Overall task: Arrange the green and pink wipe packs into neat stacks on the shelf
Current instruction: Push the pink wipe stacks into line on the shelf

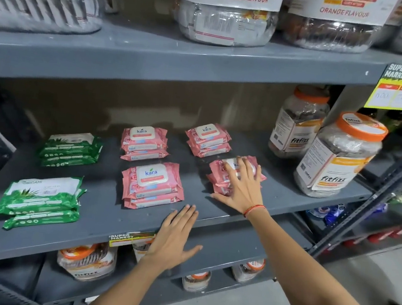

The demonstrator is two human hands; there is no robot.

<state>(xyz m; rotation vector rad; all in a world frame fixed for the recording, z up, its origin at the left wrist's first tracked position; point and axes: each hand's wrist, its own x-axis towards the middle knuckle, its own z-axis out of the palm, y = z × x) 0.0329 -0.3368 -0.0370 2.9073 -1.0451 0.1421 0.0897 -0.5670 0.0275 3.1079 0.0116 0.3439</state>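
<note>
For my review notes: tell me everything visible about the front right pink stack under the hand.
The front right pink stack is soft pink plastic wipe packs with crimped ends, lying flat on the grey shelf, near its front edge. The packs sit unevenly, edges not lined up; their count is unclear. A white label shows on top, partly hidden. The right hand lies spread and flat over it, fingers open. It stands apart from the other stacks.

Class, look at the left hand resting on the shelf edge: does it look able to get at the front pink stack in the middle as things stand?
Probably yes. The left hand lies flat on the shelf just in front of the front pink stack, with only bare shelf between them.
</note>
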